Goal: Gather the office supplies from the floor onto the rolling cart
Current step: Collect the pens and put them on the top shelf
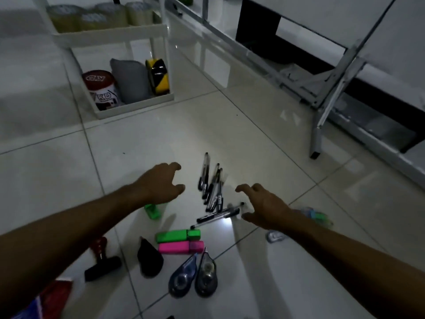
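Observation:
Several black pens (212,185) lie in a loose bunch on the white tiled floor. My left hand (161,183) hovers just left of them, fingers loosely curled and holding nothing. My right hand (262,203) hovers just right of them, fingers spread and empty. Nearer to me lie a green highlighter (178,235), a pink highlighter (181,247), another green one (152,211) under my left wrist, two correction-tape dispensers (193,276), a black dispenser (149,259) and a stamp (101,261). The white rolling cart (135,107) stands at the back left.
The cart's bottom tray holds a red-lidded tub (102,88), a grey pouch (132,79) and yellow-black tape (158,75); tape rolls (101,16) sit on the shelf above. A metal desk frame (319,125) stands to the right. A red packet (53,295) lies at bottom left.

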